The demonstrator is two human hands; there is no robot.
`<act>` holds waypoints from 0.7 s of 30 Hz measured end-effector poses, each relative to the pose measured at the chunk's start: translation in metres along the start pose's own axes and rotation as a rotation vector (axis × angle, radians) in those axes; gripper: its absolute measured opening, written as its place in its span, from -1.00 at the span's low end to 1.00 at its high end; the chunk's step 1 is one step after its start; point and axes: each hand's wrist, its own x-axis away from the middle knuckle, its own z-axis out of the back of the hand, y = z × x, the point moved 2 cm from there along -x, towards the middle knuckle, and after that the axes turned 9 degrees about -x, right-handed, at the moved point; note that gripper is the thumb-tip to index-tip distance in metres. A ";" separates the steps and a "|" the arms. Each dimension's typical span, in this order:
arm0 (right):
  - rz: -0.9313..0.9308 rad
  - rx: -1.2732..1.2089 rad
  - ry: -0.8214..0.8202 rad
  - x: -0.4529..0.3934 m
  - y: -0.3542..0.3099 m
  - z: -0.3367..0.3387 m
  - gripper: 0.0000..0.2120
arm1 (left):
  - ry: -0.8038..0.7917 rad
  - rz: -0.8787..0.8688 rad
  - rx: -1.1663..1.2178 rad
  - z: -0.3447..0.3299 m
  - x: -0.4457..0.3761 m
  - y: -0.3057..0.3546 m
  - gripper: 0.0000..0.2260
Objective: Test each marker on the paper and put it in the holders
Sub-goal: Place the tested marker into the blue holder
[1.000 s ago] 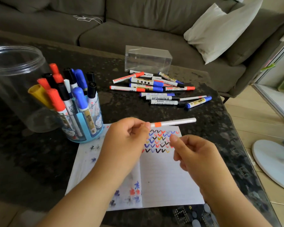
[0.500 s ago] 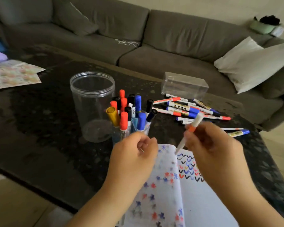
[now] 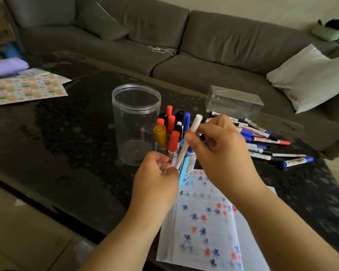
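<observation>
A slim white marker (image 3: 194, 125) with an orange band slants down to the left, just in front of the blue holder (image 3: 186, 168), which is full of upright red, blue, black and yellow markers. My right hand (image 3: 221, 153) pinches the marker near the band. My left hand (image 3: 157, 178) curls its fingers round the lower end; that tip is hidden, and I see no cap. A tall clear jar (image 3: 135, 122) stands behind the holder with nothing in it. The test paper (image 3: 204, 222), dotted with red, blue and black marks, lies under my forearms.
Several loose markers (image 3: 262, 141) lie in a pile at the right, with a clear plastic box (image 3: 234, 102) behind them. Patterned sheets (image 3: 24, 87) and a purple bundle (image 3: 6, 66) sit at the table's far left. A grey sofa with a white pillow (image 3: 311, 79) runs along the back.
The marker passed from my left hand to my right and swung from level to steeply tilted. Both hands moved up from the paper to the blue holder. My view shifted left.
</observation>
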 end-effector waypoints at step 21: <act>-0.135 -0.002 -0.003 0.028 0.043 0.010 -0.72 | -0.104 -0.091 -0.078 -0.023 0.004 0.005 -0.94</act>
